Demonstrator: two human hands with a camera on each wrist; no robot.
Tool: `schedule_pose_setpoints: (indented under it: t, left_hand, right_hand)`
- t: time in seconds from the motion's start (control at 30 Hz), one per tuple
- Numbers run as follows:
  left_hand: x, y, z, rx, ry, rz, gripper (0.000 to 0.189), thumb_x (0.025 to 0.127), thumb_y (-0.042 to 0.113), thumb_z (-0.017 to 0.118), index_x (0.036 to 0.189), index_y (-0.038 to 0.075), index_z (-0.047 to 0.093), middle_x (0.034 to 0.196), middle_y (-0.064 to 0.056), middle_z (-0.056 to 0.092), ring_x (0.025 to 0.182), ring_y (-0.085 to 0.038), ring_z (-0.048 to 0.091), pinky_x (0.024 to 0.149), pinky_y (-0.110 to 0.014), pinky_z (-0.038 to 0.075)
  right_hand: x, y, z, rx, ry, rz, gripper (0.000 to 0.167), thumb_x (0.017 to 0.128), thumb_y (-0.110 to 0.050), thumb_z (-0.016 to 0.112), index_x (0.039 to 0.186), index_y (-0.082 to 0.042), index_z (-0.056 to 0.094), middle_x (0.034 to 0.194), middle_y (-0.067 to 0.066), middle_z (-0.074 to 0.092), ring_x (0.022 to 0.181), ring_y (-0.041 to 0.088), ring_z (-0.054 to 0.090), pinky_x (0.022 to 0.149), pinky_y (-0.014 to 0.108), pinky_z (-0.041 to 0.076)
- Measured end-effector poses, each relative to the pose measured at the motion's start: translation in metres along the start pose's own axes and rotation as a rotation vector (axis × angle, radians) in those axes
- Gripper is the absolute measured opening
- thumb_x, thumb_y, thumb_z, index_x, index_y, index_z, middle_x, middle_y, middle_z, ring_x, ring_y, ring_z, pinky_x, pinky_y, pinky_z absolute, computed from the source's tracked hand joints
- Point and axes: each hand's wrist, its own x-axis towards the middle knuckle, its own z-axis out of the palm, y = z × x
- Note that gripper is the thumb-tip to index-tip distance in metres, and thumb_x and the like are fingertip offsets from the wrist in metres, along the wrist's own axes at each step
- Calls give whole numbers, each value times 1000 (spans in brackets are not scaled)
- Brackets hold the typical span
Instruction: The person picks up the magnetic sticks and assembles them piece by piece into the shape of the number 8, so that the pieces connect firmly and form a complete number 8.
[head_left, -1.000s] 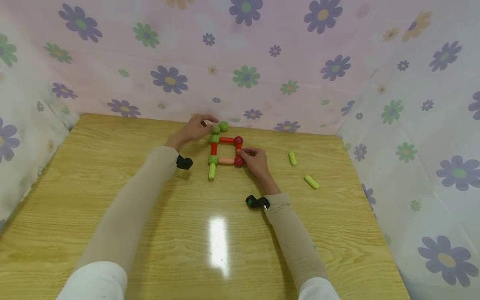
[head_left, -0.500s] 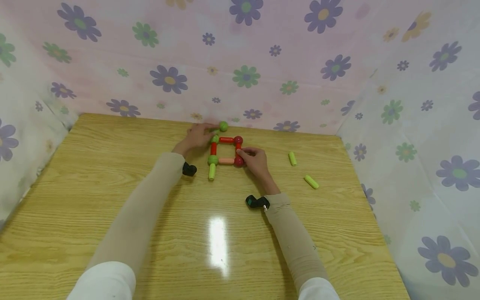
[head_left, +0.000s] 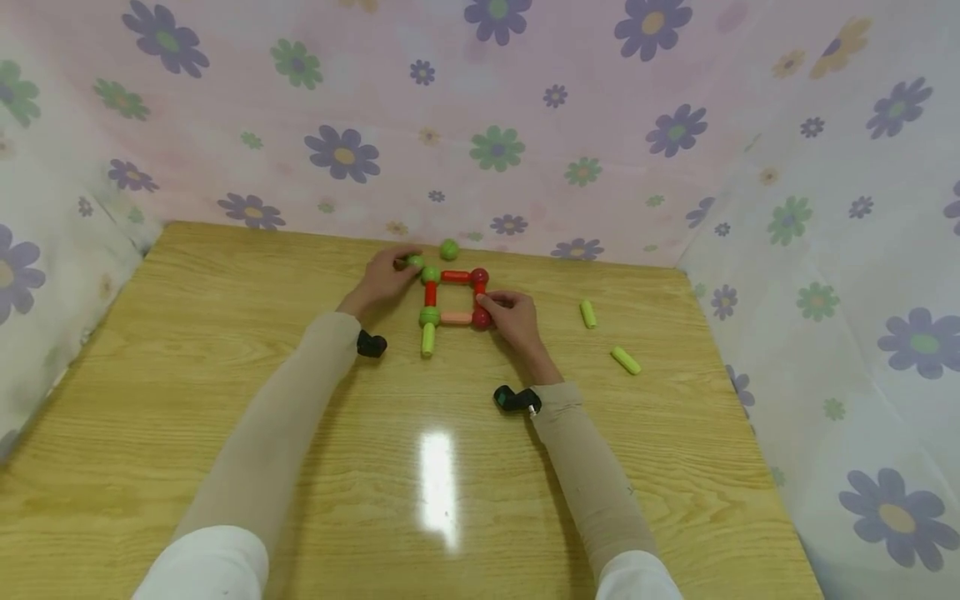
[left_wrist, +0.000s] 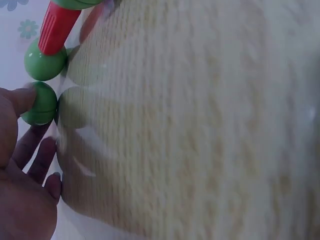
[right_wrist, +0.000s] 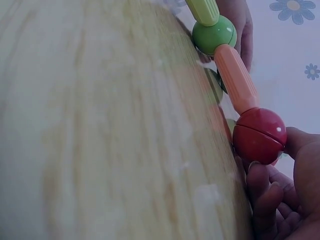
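Head view: here's the left hand point(head_left: 384, 281) pinching a green ball point(head_left: 416, 262) at ten o'clock of the rod-and-ball square point(head_left: 456, 318); the spare ball point(head_left: 449, 250) at twelve could roll if nudged. Left wrist: corner ball point(left_wrist: 45, 61) at ten, so close that a bump could shift the frame. Right wrist: right hand point(right_wrist: 295, 200), four o'clock, pinches the red ball point(right_wrist: 260, 135); slack fingers could let everything twist.

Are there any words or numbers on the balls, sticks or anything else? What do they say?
None that I can read.
The balls and sticks show only colours and grooves, the cloth only flowers.
Something tiny on the right sleeve is too small to make out.
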Motion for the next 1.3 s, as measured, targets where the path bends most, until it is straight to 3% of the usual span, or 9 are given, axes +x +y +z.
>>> schedule_pose_setpoints:
  t: [0.13,0.37,0.57,0.8,0.97,1.3]
  left_hand:
    - [-10,0,-3,-98,14,-42,43,105,15,57,145,0,52,144,-24,49,128,-40,50,106,-52,43]
    - [-29,8,-10,-95,28,-111,39,96,9,68,133,-4,60,134,-24,57,122,-39,55,103,-50,46]
    - [-50,11,-12,-84,-46,-130,40,94,11,72,131,-2,62,133,-22,60,119,-39,59,102,-50,48]
    - [-76,16,-10,-50,-130,-103,39,90,11,78,125,-1,66,125,-20,65,111,-36,64,96,-48,51]
    - [-90,21,-8,7,-193,-80,39,88,16,81,120,0,67,119,-18,67,109,-33,63,91,-45,52]
    - [-110,28,-3,11,-270,-92,41,81,19,87,112,1,69,109,-14,69,103,-29,64,88,-41,52]
  right_hand:
    - [0,-2,0,-3,7,-9,34,95,-29,74,111,1,76,97,16,73,71,8,63,58,19,51]
    - [1,-3,1,-2,19,-21,33,94,-26,75,110,3,76,96,16,74,69,5,63,58,18,51]
    - [2,-3,0,-17,16,-26,33,95,-26,74,110,3,76,96,15,73,71,6,63,60,18,51]
    - [0,-7,-2,-20,-16,20,35,95,-30,74,112,1,76,100,17,73,64,8,61,58,20,50]
    - [0,-6,-5,-20,-27,34,35,95,-32,74,111,-2,77,94,15,74,60,9,60,54,21,47]
    - [1,-6,-3,-31,-26,38,35,95,-33,73,112,-3,77,95,13,74,61,8,60,54,21,46]
